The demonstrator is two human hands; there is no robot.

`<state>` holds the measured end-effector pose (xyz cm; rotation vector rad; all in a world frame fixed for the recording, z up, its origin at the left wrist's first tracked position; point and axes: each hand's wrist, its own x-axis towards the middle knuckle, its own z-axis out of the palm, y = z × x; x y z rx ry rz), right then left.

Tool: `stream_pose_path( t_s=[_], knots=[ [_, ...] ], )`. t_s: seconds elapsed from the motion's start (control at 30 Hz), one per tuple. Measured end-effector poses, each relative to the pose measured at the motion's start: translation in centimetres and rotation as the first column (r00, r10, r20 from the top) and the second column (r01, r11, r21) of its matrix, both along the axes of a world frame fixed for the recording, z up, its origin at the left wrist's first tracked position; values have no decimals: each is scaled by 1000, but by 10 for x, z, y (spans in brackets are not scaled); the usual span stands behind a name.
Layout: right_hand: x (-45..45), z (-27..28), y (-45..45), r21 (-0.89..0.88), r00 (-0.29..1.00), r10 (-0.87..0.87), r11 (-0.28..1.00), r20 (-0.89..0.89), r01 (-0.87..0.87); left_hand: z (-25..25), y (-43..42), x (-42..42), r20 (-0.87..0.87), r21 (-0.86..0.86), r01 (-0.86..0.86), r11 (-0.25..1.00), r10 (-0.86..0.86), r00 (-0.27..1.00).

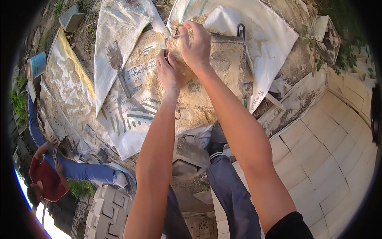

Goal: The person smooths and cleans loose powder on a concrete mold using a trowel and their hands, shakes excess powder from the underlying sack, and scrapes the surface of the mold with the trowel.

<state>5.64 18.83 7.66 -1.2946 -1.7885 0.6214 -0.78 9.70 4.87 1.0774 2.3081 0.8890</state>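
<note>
A flat, dark-edged mould [227,67] lies before me, thickly covered with pale sandy mix. At its upper left edge, my left hand [168,73] has its fingers curled in, with a dark bit of something between thumb and fingers that I cannot make out. Just to the right and farther out is my right hand [197,46], cupped over the mix with thumb and fingers apart; nothing shows in it. A metal loop handle [240,31] stands at the mould's far right corner. Left of my hands, a dusty trowel [115,55] rests on a printed white sack [129,139].
Pale blocks [318,139] lie in rows at the right; more blocks [107,211] are stacked at lower left. Another person [49,175] sits at the left, holding a tool. A blue-and-white bucket [38,65] stands beyond. Weathered boards [292,101] edge the work area.
</note>
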Motion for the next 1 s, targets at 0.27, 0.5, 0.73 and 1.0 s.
stream_pose_path(
  t_s=[0.27, 0.5, 0.73, 1.0],
  knots=[
    [178, 33, -252, -549, 982, -186, 817, 35, 175, 29, -153, 39, -343, 12, 327, 945, -303, 889],
    [244, -23, -354, -659, 869, -378, 570, 320, 491, 12, -260, 78, 356, -270, 829, 490, -749, 559],
    [240, -24, -374, -436, 612, -320, 475, 723, 764, 1, -276, 60, 370, -440, 805, 397, -737, 565],
    [227, -58, -366, -552, 675, -458, 390, 578, 737, -35, -257, 68, 148, -316, 752, 578, -753, 641]
  ],
)
